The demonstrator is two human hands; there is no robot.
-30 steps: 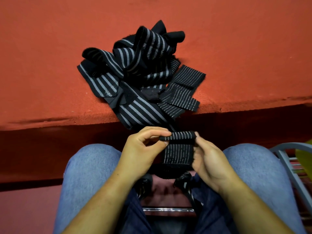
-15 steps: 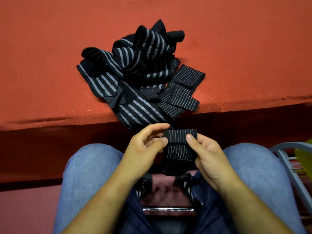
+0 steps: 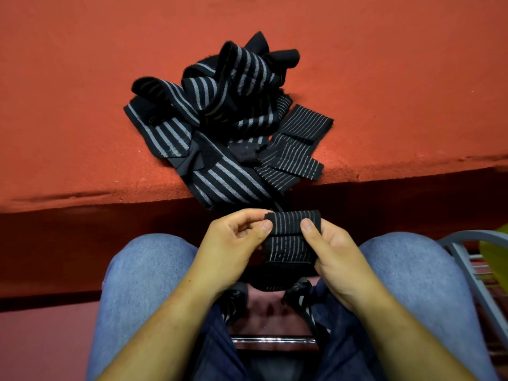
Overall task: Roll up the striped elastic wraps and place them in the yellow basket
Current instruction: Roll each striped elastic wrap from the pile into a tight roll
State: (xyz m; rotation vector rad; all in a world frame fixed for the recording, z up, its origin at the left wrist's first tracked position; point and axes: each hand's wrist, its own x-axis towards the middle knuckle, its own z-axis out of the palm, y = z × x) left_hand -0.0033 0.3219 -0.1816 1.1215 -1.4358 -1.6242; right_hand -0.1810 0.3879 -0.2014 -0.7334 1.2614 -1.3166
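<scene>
At 6 o'clock, the left hand [image 3: 233, 248] and right hand [image 3: 338, 257] both pinch the striped wrap [image 3: 288, 243]. Its roll has grown fatter and its loose tail shorter, so it looks nearly done. The pile of wraps [image 3: 220, 127] waits at 12 o'clock.

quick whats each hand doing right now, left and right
Left hand: closed, pinching the left end of the partly rolled thin-striped wrap.
Right hand: closed, pinching the right end of the same wrap.

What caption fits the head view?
Left hand and right hand pinch a part-rolled striped wrap; wrap pile on red ledge.
</scene>
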